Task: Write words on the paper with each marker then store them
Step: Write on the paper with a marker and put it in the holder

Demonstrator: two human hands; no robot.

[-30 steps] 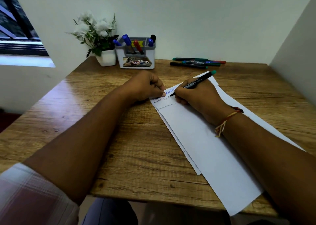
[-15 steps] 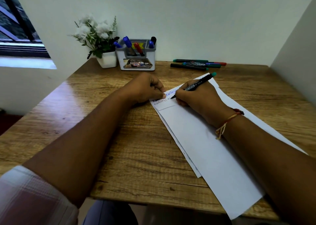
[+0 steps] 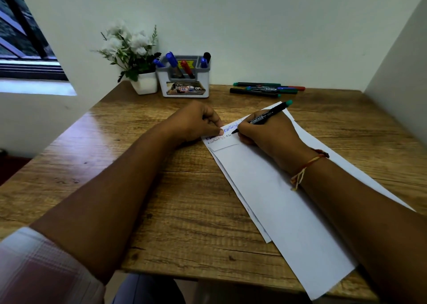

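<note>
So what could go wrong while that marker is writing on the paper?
1. Smudging: the right hand rests on the paper right beside the fresh lines from its marker, so ink might smear.
2. Slipping: the left hand presses just one corner, and the paper hangs over the table edge, so it may shift.
3. The loose markers by the wall could roll.
</note>
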